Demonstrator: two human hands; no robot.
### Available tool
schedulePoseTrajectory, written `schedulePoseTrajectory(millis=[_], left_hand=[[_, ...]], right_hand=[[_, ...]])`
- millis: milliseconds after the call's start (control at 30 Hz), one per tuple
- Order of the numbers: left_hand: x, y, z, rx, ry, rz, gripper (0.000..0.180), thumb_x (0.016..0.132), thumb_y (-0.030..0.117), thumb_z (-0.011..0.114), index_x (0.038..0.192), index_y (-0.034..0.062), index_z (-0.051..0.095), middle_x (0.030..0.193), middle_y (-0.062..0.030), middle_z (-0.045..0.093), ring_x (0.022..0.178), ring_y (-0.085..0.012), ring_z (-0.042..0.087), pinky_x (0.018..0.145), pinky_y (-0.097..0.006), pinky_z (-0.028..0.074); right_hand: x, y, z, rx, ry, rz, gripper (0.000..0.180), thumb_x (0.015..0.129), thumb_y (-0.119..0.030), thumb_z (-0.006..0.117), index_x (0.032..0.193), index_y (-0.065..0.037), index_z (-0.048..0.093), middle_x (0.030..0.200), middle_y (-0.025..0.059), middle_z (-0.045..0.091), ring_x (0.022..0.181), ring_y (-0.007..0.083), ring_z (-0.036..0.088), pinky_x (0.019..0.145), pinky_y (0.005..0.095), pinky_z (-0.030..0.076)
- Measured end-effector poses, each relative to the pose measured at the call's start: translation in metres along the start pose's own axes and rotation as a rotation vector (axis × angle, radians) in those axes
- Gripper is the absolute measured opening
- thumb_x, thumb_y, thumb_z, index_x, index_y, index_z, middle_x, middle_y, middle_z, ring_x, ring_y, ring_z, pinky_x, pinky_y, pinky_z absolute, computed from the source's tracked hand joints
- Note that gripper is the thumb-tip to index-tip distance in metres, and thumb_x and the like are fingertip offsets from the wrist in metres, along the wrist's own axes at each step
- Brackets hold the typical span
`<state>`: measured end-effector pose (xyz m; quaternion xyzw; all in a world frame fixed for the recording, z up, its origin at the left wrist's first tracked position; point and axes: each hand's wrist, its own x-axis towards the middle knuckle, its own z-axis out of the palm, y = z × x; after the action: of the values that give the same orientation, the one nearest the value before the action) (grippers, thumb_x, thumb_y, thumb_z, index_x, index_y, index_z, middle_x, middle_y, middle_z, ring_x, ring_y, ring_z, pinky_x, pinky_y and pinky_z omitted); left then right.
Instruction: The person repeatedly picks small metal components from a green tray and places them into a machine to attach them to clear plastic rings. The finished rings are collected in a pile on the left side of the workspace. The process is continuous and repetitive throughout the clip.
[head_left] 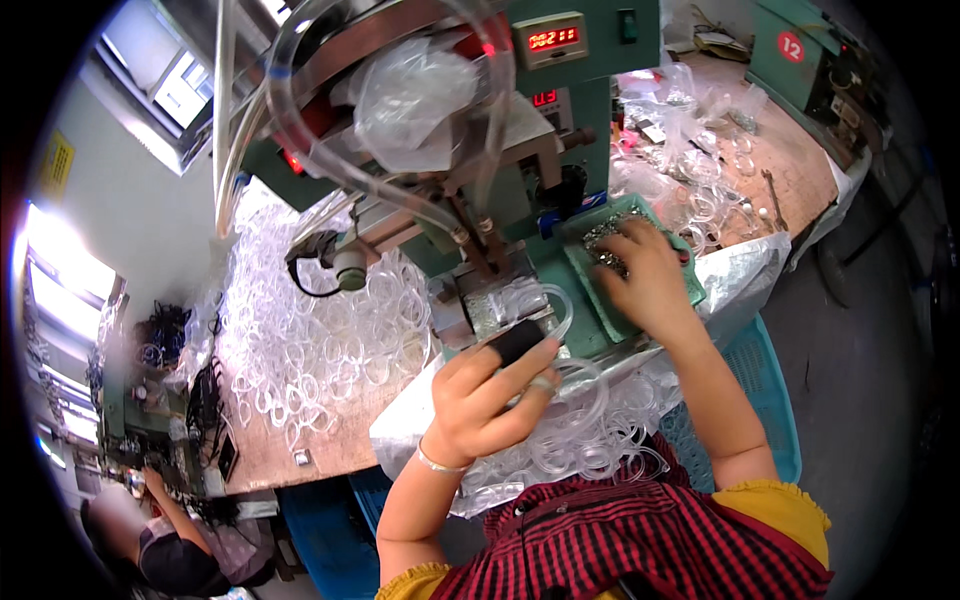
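Note:
My left hand (490, 400), with a bracelet at its wrist, is closed in front of the machine's metal fixture (500, 300). A short black piece (517, 342) sits at its fingertips; whether it is worn or held I cannot tell. A loop of clear plastic tube (568, 310) curves from the fixture toward these fingers, which seem to grip it. My right hand (648, 282) is over a green tray (607, 312), fingers apart and tips among small shiny metal parts (608, 248). Its fingertips are slightly blurred.
Heaps of clear tube rings (320, 340) cover the table on the left; more rings (590, 435) lie before my body. The green press (585, 120) stands ahead. Blue baskets (765, 390) stand below the table. A co-worker (170, 550) sits at the far left.

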<state>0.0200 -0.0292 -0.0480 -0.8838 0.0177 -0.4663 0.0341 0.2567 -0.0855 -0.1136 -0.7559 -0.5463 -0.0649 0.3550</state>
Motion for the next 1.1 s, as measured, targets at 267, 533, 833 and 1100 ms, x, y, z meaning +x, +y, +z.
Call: schedulePoseTrajectory(millis=[267,533,833,1100], left_hand=[[-0.018,-0.011,0.02,-0.001,0.148,0.114,0.022,0.071,0.012,0.069,0.087,0.0128,0.054,0.107,-0.0076,0.07,0.07,-0.0201,0.057,0.065,-0.034,0.056],[-0.077,0.025,-0.009,0.162,0.139,-0.224,0.019,0.08,0.015,0.069,0.097,0.0095,0.064,0.12,-0.0144,0.068,0.084,-0.0233,0.068,0.091,-0.045,0.055],[-0.217,-0.079,-0.186,1.058,-0.309,-1.086,0.02,0.073,0.005,0.07,0.093,0.0099,0.07,0.133,-0.0144,0.055,0.12,-0.035,0.05,0.107,-0.047,0.034],[-0.296,-0.105,-0.16,0.888,-0.236,-1.001,0.021,0.072,0.002,0.067,0.09,0.0092,0.075,0.142,-0.0155,0.052,0.121,-0.0391,0.049,0.105,-0.043,0.039]], right_hand=[[-0.021,0.056,0.024,0.006,0.072,0.022,0.017,0.079,-0.009,0.071,0.094,0.0,0.069,0.127,0.0207,0.058,0.119,0.0389,0.053,0.102,0.0446,0.042],[-0.017,0.05,0.027,0.143,0.108,0.078,0.018,0.089,-0.011,0.064,0.103,0.0,0.068,0.105,0.0152,0.068,0.098,0.0302,0.064,0.088,0.0365,0.048],[-0.007,0.029,0.011,0.425,0.159,0.106,0.016,0.085,-0.004,0.065,0.101,-0.001,0.069,0.094,0.0097,0.071,0.089,0.0177,0.066,0.082,0.0293,0.051],[-0.015,0.024,0.012,0.379,0.199,0.179,0.016,0.081,-0.008,0.071,0.096,-0.002,0.072,0.093,0.0122,0.072,0.088,0.0245,0.068,0.082,0.0319,0.051]])
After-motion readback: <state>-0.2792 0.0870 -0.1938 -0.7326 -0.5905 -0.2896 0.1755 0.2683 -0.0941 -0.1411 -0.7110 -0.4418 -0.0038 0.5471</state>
